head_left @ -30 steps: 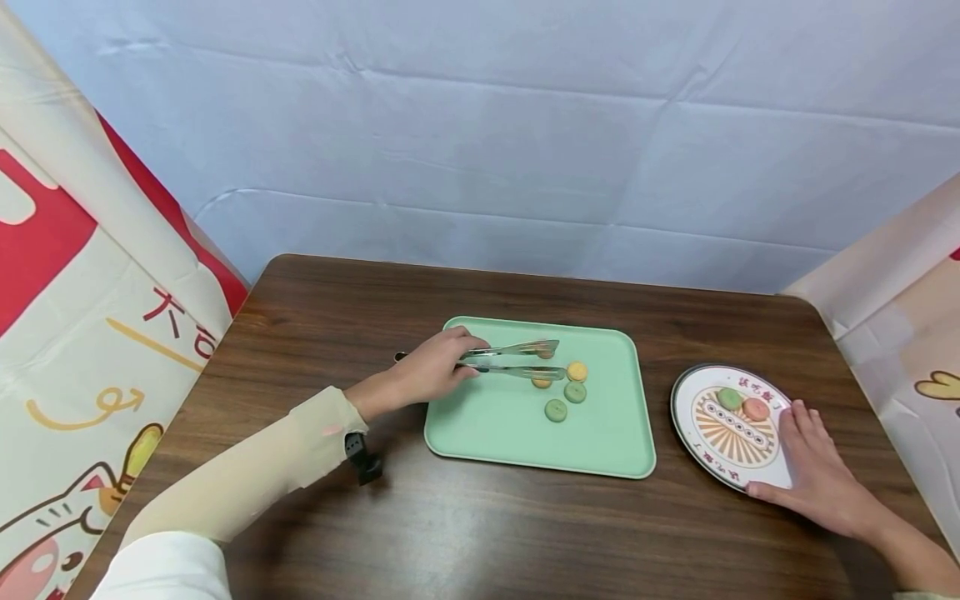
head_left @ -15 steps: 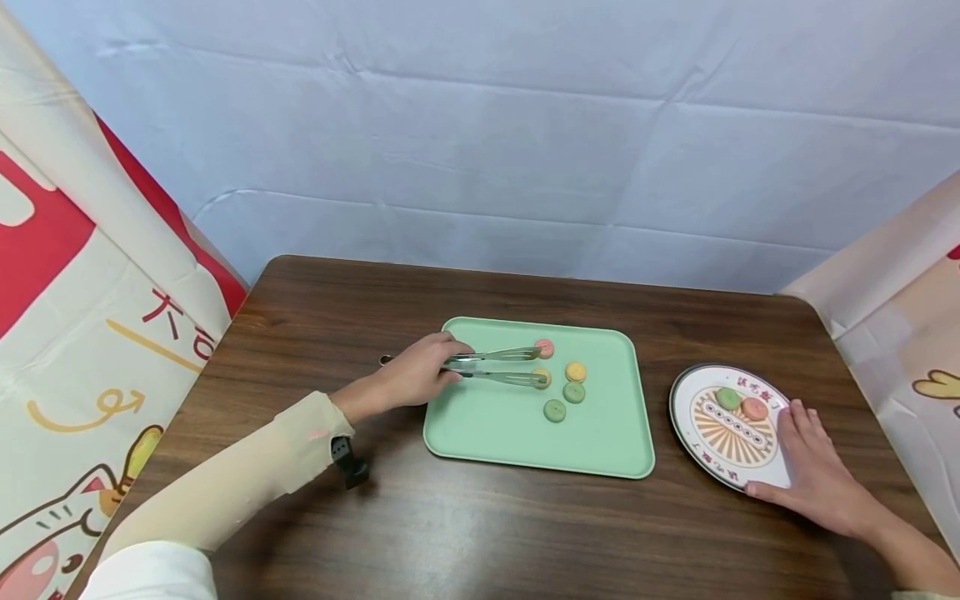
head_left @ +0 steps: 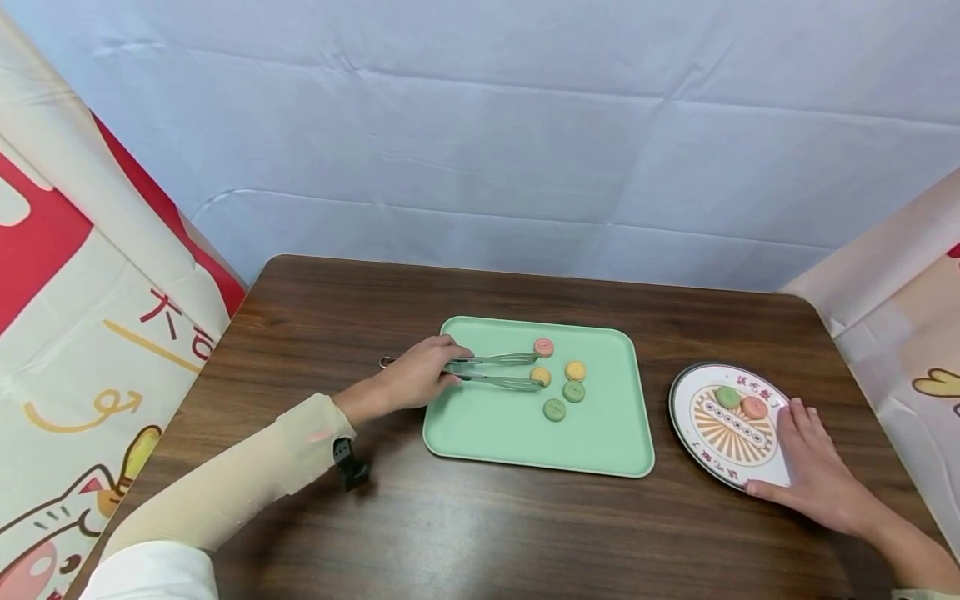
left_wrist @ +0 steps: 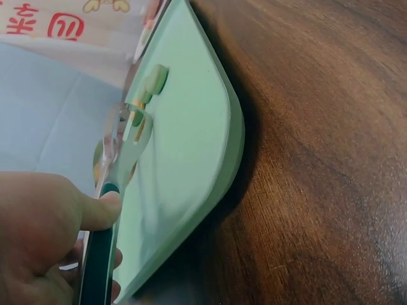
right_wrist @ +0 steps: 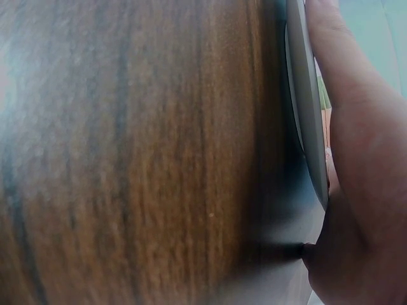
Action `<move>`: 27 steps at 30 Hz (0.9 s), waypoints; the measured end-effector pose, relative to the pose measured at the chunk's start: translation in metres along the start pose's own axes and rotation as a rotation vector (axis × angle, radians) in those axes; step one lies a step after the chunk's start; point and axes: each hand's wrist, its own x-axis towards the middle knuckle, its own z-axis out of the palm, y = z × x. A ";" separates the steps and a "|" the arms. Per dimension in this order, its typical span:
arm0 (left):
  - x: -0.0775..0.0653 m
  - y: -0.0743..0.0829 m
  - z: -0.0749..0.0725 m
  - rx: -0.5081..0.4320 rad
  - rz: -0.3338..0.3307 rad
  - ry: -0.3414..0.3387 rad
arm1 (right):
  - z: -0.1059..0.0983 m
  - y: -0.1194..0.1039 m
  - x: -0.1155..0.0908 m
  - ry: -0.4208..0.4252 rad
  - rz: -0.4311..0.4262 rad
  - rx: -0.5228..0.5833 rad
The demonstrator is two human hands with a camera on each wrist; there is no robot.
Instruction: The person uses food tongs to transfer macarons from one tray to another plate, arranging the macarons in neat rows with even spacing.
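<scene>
My left hand (head_left: pixel 416 373) grips metal serving tongs (head_left: pixel 498 383) over the left half of a mint-green tray (head_left: pixel 495 433). The tongs' arms stand apart. One tip lies near a pink macaron (head_left: pixel 543 347), the other at a yellow macaron (head_left: pixel 540 377). To their right are a second yellow macaron (head_left: pixel 575 371) and two green macarons (head_left: pixel 573 391). In the left wrist view the thumb presses the tongs' dark handle (left_wrist: pixel 98 260). My right hand (head_left: pixel 817 475) rests with fingers spread along the near-right rim of a round plate (head_left: pixel 686 417).
A green macaron (head_left: pixel 727 397) and a pink macaron (head_left: pixel 754 407) sit side by side on the plate. Tray and plate stand apart on a dark wooden table (head_left: pixel 465 533). A pale cloth (head_left: pixel 480 150) hangs behind; printed cloths hang at both sides.
My left hand has drawn the tongs back to the left, and the pink macaron beneath them has come into full view. The right hand and plate have stayed put.
</scene>
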 end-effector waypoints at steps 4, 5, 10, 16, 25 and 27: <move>0.001 0.000 0.001 0.001 0.001 0.003 | 0.000 0.000 0.000 -0.004 0.004 -0.001; 0.001 0.000 0.002 0.002 0.002 0.002 | -0.001 0.000 0.000 -0.005 0.004 -0.001; 0.004 0.002 0.004 0.012 0.013 0.006 | -0.001 0.000 -0.001 -0.013 0.002 0.007; 0.007 0.004 0.008 0.016 0.037 0.014 | -0.001 0.001 0.000 -0.013 0.006 0.008; 0.012 0.009 0.014 0.022 0.039 0.009 | -0.001 0.000 0.000 -0.018 0.015 0.019; 0.013 0.010 0.015 0.013 0.036 0.010 | -0.001 0.000 0.000 -0.019 0.015 0.020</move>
